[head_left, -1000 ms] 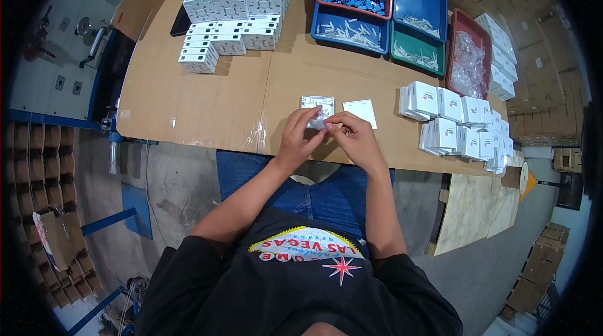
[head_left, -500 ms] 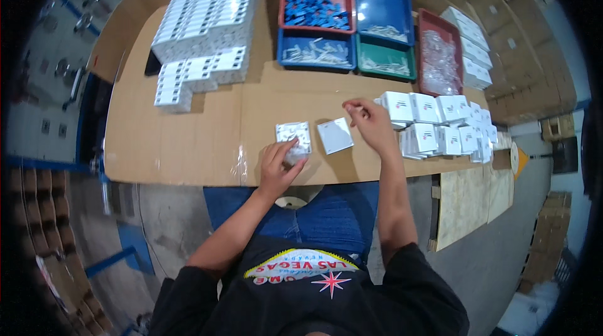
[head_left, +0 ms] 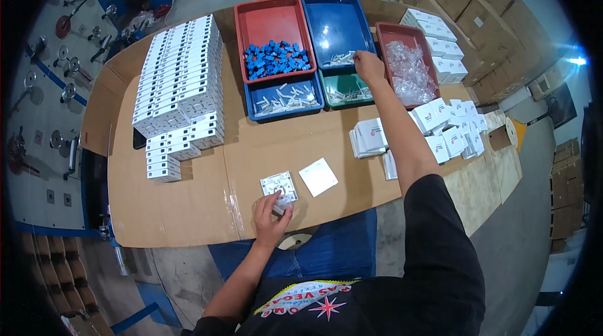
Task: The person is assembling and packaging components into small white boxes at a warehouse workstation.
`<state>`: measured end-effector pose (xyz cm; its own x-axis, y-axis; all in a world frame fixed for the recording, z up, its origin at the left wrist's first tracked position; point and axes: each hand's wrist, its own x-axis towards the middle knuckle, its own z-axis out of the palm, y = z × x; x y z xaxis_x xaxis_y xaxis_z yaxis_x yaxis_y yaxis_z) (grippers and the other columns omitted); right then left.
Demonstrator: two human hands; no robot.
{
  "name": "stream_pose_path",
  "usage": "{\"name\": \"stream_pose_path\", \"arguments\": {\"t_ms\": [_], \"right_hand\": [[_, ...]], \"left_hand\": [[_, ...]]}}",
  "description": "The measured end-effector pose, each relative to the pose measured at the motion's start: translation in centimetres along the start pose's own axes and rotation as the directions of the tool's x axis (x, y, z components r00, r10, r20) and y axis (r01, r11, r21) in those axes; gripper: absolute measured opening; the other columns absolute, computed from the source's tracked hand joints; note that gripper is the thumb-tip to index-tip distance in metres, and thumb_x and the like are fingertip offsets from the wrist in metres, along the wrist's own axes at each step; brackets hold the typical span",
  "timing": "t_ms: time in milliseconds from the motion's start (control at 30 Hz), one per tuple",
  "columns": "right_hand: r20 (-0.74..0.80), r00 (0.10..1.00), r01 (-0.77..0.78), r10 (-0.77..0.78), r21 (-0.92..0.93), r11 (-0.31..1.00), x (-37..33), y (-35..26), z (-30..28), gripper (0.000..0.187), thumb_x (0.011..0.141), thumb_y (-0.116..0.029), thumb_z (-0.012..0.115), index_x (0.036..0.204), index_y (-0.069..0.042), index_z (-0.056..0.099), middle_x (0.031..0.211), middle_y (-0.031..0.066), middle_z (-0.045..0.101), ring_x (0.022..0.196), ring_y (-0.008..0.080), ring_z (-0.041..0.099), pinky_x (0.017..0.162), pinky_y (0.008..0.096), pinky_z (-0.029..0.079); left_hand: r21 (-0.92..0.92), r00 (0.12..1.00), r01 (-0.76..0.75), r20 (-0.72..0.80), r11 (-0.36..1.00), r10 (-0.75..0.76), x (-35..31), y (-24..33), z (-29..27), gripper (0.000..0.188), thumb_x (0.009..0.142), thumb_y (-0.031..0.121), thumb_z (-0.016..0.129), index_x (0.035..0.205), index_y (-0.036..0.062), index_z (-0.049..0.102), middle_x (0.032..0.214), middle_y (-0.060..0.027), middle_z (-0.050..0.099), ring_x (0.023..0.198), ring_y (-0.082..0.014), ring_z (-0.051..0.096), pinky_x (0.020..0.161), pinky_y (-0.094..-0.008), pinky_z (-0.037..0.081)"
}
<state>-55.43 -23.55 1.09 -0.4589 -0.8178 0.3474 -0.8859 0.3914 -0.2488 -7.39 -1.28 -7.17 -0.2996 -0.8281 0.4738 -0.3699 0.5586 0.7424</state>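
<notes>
My left hand (head_left: 271,211) rests on the cardboard-covered table (head_left: 188,204), fingers on a small clear-wrapped white part just below a white square socket module (head_left: 279,183). A white square cover plate (head_left: 318,176) lies to its right. My right hand (head_left: 368,66) is stretched far forward over the blue tray (head_left: 339,22) and green tray (head_left: 345,94), fingers pinched at the small white pieces there; whether it holds one I cannot tell.
A red tray (head_left: 271,22) holds blue parts, a lower blue tray (head_left: 282,100) holds white pieces, and a dark red tray (head_left: 408,63) holds clear bags. Stacked white boxes (head_left: 179,91) fill the left. Loose white boxes (head_left: 446,129) lie at right. Cardboard cartons (head_left: 477,16) stand beyond.
My right hand left the module near my body, swept right past the loose white boxes and now reaches the far trays. My left hand stayed on the part by the module.
</notes>
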Motion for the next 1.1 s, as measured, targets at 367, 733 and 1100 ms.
{"name": "stream_pose_path", "arguments": {"t_ms": [367,733,1100], "right_hand": [[0.339,0.822,0.502,-0.458,-0.049,0.864,4.8,-1.4,1.4,0.026,0.086,-0.008,0.069,0.108,-0.021,0.077,0.110,0.0106,0.065,0.105,0.0347,0.068,0.089,0.0469,0.056],[-0.160,0.982,0.160,-0.103,0.407,0.899,4.2,-0.2,-2.2,0.021,0.088,-0.015,0.071,0.108,-0.007,0.071,0.099,0.0140,0.076,0.095,0.0335,0.072,0.083,0.0419,0.056],[0.185,0.977,-0.085,-0.110,0.799,0.595,-18.1,-7.5,-11.5,0.013,0.097,-0.011,0.072,0.104,0.000,0.072,0.090,0.0017,0.072,0.071,0.0051,0.060,0.062,0.0212,0.046]], "left_hand": [[0.037,0.999,0.008,0.047,0.999,-0.010,0.5,-0.1,0.0,0.053,0.075,0.006,0.084,0.124,0.0009,0.067,0.108,-0.0147,0.066,0.095,-0.0285,0.062,0.085,-0.0378,0.051],[0.014,0.999,0.031,0.022,0.999,-0.031,-0.2,0.2,-0.2,0.051,0.074,0.011,0.085,0.122,0.0023,0.068,0.105,-0.0110,0.068,0.090,-0.0258,0.062,0.085,-0.0385,0.047],[-0.017,0.999,0.028,-0.032,0.999,-0.029,0.8,0.1,0.0,0.048,0.078,0.017,0.086,0.121,0.0047,0.069,0.106,-0.0118,0.070,0.097,-0.0301,0.065,0.088,-0.0406,0.047]]}}
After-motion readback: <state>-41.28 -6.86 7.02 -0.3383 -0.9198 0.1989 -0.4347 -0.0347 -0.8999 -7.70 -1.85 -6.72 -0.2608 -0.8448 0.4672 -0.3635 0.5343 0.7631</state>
